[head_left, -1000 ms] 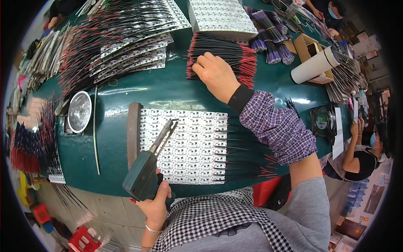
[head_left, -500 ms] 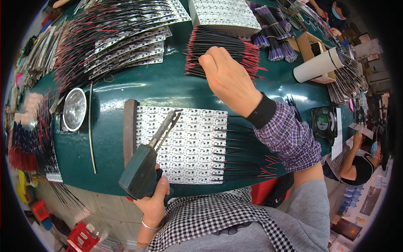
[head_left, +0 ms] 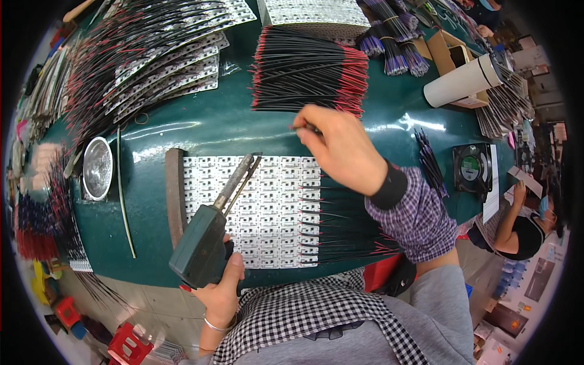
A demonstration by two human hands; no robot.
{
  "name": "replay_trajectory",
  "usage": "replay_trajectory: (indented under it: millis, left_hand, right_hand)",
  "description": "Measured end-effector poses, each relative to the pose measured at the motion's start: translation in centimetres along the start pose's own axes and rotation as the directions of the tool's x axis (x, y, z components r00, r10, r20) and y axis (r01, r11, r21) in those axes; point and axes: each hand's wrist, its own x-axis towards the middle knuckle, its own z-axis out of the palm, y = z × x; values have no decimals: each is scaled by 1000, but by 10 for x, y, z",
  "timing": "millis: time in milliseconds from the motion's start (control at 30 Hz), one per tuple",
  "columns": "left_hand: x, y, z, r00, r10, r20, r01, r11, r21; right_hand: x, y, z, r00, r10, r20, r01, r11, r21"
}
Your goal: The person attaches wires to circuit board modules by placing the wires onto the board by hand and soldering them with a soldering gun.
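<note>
My left hand (head_left: 222, 292) is wrapped round the grip of a dark green soldering gun (head_left: 199, 248). Its metal tip and thin feed tube reach over a white panel of small circuit boards (head_left: 261, 213). Black wires with red ends (head_left: 340, 213) stick out from the panel's right edge. Beyond that panel, my right hand (head_left: 350, 143) is closed in a pinch on a thin dark wire, mostly hidden by the fingers. Just past the fingertips lies a thick pile of black wires with red ends (head_left: 304, 73).
A brown bar (head_left: 175, 198) lies along the panel's left edge. Further left are a round metal dish (head_left: 98, 168) and a thin rod (head_left: 125, 194). Wired panels (head_left: 164, 76) are stacked far left. At right are a white bottle (head_left: 459, 82) and a small fan (head_left: 472, 170). A person sits beyond.
My right hand has come away from the wire pile toward me and the panel, fingers pinched. My left hand keeps the soldering gun almost where it was. The whole view has shifted slightly.
</note>
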Motion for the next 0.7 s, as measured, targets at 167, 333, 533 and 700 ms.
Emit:
replay_trajectory:
  millis: [167, 333, 533, 700]
  left_hand:
    - [3, 2, 6, 999, -31, 36, 29, 998, 51]
    - [5, 3, 11, 991, -123, 60, 115, 986, 122]
    - [4, -15, 3, 993, -46, 112, 11, 956, 294]
    - [3, -15, 8, 994, -22, 108, -16, 940, 341]
  right_hand:
    - [-34, 12, 10, 984, 175, -26, -169, 975, 145]
    - [-41, 17, 16, 939, 338, 58, -340, 896, 285]
    - [-45, 21, 23, 970, 240, -35, -230, 955, 188]
    - [-46, 19, 22, 966, 252, -58, -236, 950, 206]
